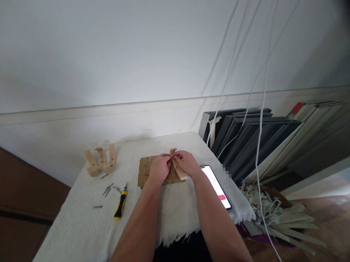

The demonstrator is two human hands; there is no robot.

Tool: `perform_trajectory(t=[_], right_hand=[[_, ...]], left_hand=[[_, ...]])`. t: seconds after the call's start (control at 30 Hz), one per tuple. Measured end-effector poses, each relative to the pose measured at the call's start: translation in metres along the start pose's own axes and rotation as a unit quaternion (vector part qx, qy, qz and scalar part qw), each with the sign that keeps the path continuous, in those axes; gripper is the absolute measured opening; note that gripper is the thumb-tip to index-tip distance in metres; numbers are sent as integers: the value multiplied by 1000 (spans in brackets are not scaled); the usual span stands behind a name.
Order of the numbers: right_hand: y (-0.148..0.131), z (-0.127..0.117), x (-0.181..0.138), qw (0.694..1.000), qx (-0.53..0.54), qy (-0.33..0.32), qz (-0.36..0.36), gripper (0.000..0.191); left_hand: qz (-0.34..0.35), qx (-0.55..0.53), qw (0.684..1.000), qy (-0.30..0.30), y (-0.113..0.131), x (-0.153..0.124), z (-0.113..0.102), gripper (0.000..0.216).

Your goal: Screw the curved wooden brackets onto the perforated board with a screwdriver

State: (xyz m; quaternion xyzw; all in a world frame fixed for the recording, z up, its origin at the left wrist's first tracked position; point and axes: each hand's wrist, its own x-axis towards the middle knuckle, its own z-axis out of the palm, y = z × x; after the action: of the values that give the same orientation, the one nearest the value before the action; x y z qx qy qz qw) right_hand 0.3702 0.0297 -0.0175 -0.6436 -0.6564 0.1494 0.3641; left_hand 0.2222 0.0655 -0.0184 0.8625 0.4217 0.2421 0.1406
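Observation:
My left hand [160, 167] and my right hand [187, 161] meet over a piece of brown cardboard [144, 172]. Between them is a pale wooden piece [180, 173] with a hooked far end, slanting across the cardboard's right side. Fingers of both hands are closed around its upper part; my fingertips partly hide each other, and whether they also pinch something small cannot be made out. Left of the cardboard lies a yellow and black screwdriver [120, 205], its tip pointing away from me. Several screws [108, 189] are scattered farther left.
A wooden piece with several upright prongs [102, 163] stands at the back left of the cloth-covered table [89, 229]. Beside my right forearm lies a lit phone [217, 187]. White cables [261, 126] hang at the right, before dark panels [245, 137] leaning on the wall.

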Motion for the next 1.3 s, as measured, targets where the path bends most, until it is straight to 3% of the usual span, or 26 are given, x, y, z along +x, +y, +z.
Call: perform_trajectory(t=[0.73,0.97,1.3], right_hand=[[0,-2,1,999,-8,-30,-18,22],[1,0,2,1000,-25,-12,4,21],[-1,-1,2,997,-55,-43,19,20]], left_hand=[[17,-4,1000,-17,5,0,-5,30],[18,-3,1000,-13,4,0,-3,30],[11,13,1000,-23,7,-1,-6,29]])
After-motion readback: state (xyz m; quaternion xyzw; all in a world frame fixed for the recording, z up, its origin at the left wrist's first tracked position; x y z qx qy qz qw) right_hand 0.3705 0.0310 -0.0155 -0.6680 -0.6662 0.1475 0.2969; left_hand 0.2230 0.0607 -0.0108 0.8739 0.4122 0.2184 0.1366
